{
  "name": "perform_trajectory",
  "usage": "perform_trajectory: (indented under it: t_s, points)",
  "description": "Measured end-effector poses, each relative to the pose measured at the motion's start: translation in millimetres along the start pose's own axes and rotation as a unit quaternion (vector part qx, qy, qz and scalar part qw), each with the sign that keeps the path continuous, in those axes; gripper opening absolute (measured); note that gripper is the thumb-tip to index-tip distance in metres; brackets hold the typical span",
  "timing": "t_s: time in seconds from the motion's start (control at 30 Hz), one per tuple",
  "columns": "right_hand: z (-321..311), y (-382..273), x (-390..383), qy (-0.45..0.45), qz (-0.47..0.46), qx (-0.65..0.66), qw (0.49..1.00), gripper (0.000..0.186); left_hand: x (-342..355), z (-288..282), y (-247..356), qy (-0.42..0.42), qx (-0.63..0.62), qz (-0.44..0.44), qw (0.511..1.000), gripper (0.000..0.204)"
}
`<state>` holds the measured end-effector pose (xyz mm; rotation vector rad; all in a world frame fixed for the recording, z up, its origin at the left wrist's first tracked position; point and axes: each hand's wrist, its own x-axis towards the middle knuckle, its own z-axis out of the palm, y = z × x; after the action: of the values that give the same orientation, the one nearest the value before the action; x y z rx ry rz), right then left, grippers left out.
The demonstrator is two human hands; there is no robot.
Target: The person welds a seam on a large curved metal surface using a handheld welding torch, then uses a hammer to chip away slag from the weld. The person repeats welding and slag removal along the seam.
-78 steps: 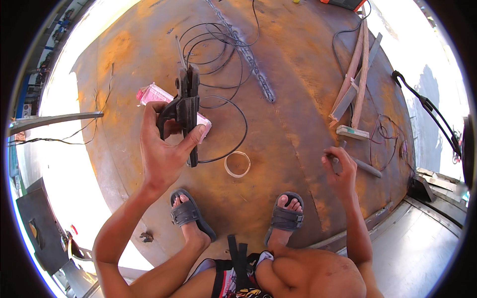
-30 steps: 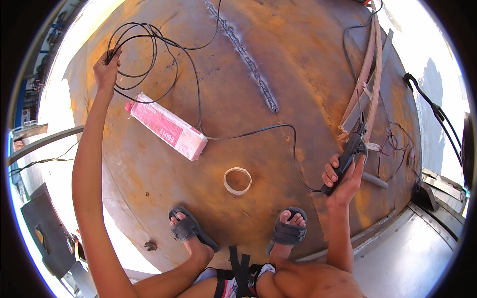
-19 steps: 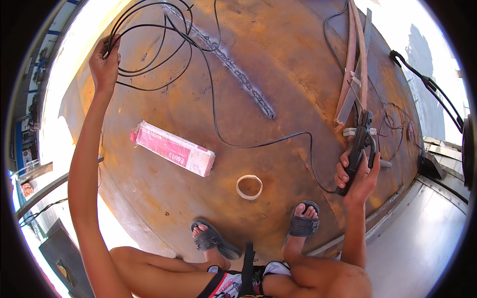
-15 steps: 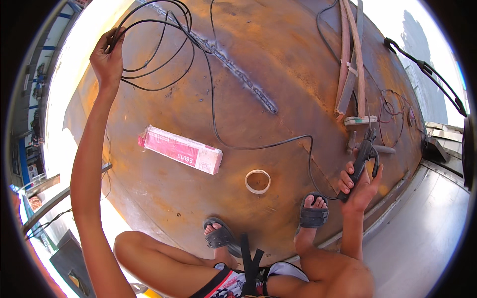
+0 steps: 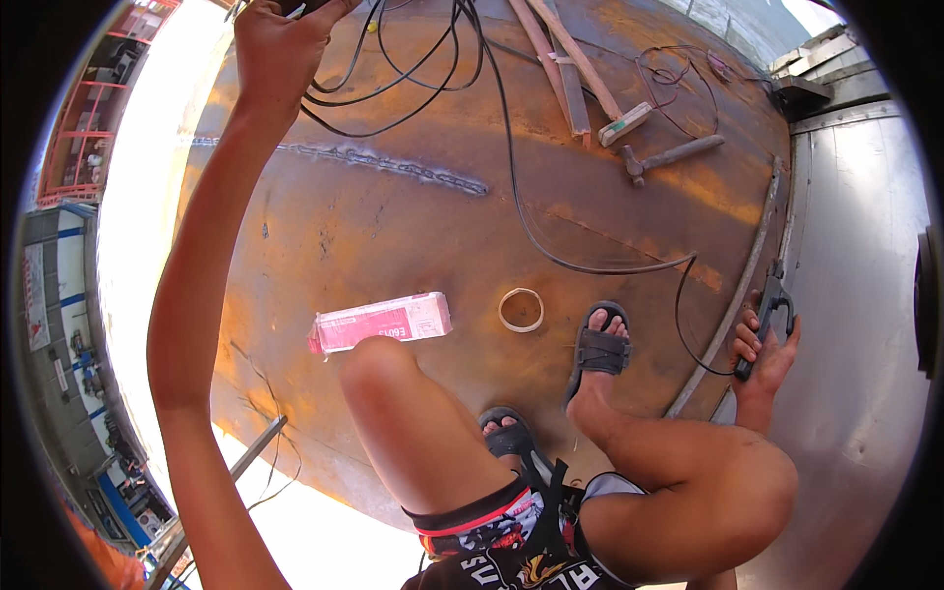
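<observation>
My right hand [image 5: 766,354] is wrapped round a black welding electrode holder [image 5: 774,305] over the grey metal surface at the right. A black cable [image 5: 600,270] runs from its lower end across the rusty plate. My left hand [image 5: 280,49] is raised at the top edge, larger in view, its fingers closed on something dark that the frame cuts off. Beside and partly behind it hang or lie loops of the cable [image 5: 447,74]; whether the hand touches them I cannot tell. A weld bead [image 5: 393,165] crosses the plate below the loops.
A pink and white box [image 5: 393,320] lies by my left knee, a pale ring [image 5: 521,310] near my sandals. A hammer [image 5: 674,157], wooden strips [image 5: 570,59] and thin wires [image 5: 678,84] lie farther off. A metal bar [image 5: 258,447] juts in at the left.
My view has shifted. My left hand, earlier holding the cable loops, is now higher and closer, with something dark in it. My right hand still grips the electrode holder, now farther right.
</observation>
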<state>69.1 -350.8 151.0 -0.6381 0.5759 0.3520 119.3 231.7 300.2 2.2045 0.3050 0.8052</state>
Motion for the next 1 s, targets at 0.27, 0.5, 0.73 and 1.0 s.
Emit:
perform_trajectory:
  t_s: [0.27, 0.5, 0.73, 1.0]
  points:
    - [-25.4, 29.0, 71.5, 0.074, -0.008, -0.024, 0.997, 0.077, 14.7, 151.2, -38.6, -0.174, -0.030, 0.079, 0.981, 0.030]
    - [6.1, 8.7, 125.7, 0.091, -0.038, -0.015, 0.995, 0.077, 60.6, 206.9, -13.4, -0.260, 0.050, 0.066, 0.962, 0.036]
    - [76.7, -34.8, 179.5, 0.094, -0.054, -0.067, 0.992, 0.078, 160.0, 242.6, 19.9, -0.251, 0.019, 0.118, 0.961, 0.021]
    - [170.2, -63.9, 273.8, 0.032, -0.107, -0.156, 0.981, 0.083, 232.1, 306.3, -18.7, -0.431, -0.065, 0.049, 0.899, 0.032]
